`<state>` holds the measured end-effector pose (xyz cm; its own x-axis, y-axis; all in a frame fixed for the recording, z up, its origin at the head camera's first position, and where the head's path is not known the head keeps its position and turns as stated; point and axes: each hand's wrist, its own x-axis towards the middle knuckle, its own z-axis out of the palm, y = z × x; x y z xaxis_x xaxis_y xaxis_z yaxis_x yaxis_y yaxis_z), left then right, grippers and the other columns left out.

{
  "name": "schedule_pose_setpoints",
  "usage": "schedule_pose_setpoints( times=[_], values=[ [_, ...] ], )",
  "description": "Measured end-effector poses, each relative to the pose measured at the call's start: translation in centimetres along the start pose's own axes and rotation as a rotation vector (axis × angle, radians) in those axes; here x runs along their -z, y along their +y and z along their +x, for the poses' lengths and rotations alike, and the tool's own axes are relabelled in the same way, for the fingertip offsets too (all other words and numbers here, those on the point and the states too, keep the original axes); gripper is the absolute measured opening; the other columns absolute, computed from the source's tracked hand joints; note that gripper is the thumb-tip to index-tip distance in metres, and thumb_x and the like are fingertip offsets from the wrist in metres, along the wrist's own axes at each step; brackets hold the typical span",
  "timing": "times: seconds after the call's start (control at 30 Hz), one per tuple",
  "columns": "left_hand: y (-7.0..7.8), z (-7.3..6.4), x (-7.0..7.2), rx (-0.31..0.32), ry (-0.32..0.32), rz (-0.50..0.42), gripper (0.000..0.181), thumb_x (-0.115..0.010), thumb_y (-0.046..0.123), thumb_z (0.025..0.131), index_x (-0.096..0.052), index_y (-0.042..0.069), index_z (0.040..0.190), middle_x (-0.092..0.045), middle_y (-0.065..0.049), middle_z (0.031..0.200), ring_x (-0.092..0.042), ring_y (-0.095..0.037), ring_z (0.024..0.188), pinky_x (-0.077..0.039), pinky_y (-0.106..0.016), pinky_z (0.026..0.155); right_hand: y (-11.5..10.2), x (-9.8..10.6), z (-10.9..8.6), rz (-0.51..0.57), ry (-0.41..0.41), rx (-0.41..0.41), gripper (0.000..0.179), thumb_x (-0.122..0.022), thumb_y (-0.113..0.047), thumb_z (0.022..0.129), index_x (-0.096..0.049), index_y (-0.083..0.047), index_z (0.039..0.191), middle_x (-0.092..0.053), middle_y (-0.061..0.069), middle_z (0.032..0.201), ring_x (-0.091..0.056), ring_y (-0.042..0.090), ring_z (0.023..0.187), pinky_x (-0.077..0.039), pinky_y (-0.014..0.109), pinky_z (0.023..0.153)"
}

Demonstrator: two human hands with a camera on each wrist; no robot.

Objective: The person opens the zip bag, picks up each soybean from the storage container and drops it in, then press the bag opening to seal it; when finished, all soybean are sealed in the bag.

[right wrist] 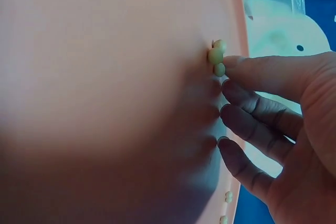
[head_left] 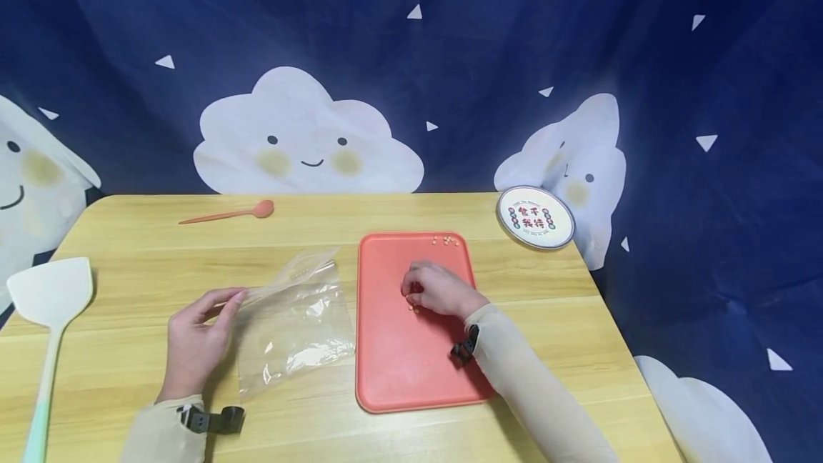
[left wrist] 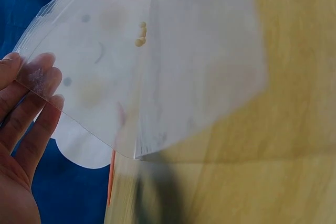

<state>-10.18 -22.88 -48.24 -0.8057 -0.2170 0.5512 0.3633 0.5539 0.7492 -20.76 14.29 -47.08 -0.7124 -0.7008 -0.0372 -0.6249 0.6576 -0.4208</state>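
My left hand [head_left: 199, 338] pinches the upper edge of a clear plastic bag [head_left: 296, 334] between thumb and fingers. In the left wrist view, a few soybeans [left wrist: 140, 35] show at the bag; I cannot tell whether they are inside or behind it. My right hand [head_left: 444, 290] is over the red tray [head_left: 411, 370], fingers bent, tips down at its surface. Close by the thumb are a few pale yellow soybeans [right wrist: 216, 56], and the right wrist view shows the thumb apart from the other fingers. More soybeans [head_left: 446, 240] lie near the tray's far edge.
An orange spoon [head_left: 257, 210] lies at the back left of the wooden table [head_left: 308, 427]. At the left edge is a white spatula [head_left: 54, 291] with a green handle. A round plate [head_left: 536, 218] with red characters sits at the back right. Behind hangs a blue curtain [head_left: 476, 41].
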Motion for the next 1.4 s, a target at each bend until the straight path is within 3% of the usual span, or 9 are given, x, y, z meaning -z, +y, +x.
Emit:
schedule_pose_setpoints(
  times=[0.33,0.53,0.9,1.0,1.17,1.4],
  values=[
    [0.0,0.0,0.0,0.008,-0.002,-0.001,0.015,-0.074,-0.013,0.08,-0.074,-0.004,0.092,-0.072,-0.02,0.091,-0.062,0.01,0.086,-0.05,-0.007,0.078,0.0,0.6,0.2,0.193,0.028,-0.098,0.011,-0.069,-0.004,0.087,-0.066,-0.015,0.089,-0.06,-0.011,0.078,-0.055,0.01,0.076,-0.05,0.025,0.07],
    [0.1,0.1,-0.2,0.011,-0.003,-0.005,0.014,-0.074,-0.013,0.08,-0.073,-0.005,0.092,-0.072,-0.02,0.091,-0.062,0.009,0.086,-0.05,-0.008,0.078,-0.7,1.4,0.8,0.227,0.105,-0.07,0.008,-0.069,-0.005,0.089,-0.068,-0.012,0.092,-0.063,-0.008,0.082,-0.057,0.009,0.079,-0.051,0.025,0.074],
    [0.2,0.1,-0.1,-0.001,0.001,-0.007,0.014,-0.074,-0.013,0.08,-0.074,-0.005,0.091,-0.072,-0.02,0.091,-0.062,0.009,0.086,-0.05,-0.007,0.078,-6.1,2.5,4.1,0.427,0.336,0.02,0.007,-0.071,-0.013,0.091,-0.069,-0.014,0.098,-0.062,-0.011,0.09,-0.057,0.007,0.086,-0.054,0.038,0.078],
    [0.1,-0.1,-0.1,0.003,0.0,-0.01,0.015,-0.074,-0.014,0.079,-0.074,-0.004,0.091,-0.072,-0.019,0.091,-0.062,0.01,0.085,-0.049,-0.007,0.077,-7.7,2.1,5.4,0.482,0.369,0.07,0.008,-0.072,-0.01,0.09,-0.07,-0.011,0.097,-0.062,-0.01,0.089,-0.057,0.005,0.084,-0.054,0.034,0.075],
    [0.3,-0.2,-0.1,0.02,-0.004,0.003,0.015,-0.075,-0.012,0.08,-0.074,-0.003,0.091,-0.073,-0.017,0.091,-0.063,0.01,0.083,-0.05,-0.007,0.075,-9.6,1.1,7.3,0.451,0.373,0.117,0.008,-0.071,-0.009,0.091,-0.071,-0.009,0.098,-0.063,-0.01,0.09,-0.057,0.0,0.083,-0.053,0.021,0.076],
    [0.4,0.0,-0.2,0.007,-0.008,0.008,0.014,-0.076,-0.011,0.079,-0.074,-0.002,0.09,-0.073,-0.017,0.09,-0.063,0.01,0.081,-0.05,-0.007,0.074,-11.2,-0.2,9.4,0.394,0.308,0.131,0.008,-0.069,-0.013,0.093,-0.069,-0.012,0.101,-0.061,-0.014,0.091,-0.054,-0.004,0.085,-0.051,0.013,0.077]
  ],
)
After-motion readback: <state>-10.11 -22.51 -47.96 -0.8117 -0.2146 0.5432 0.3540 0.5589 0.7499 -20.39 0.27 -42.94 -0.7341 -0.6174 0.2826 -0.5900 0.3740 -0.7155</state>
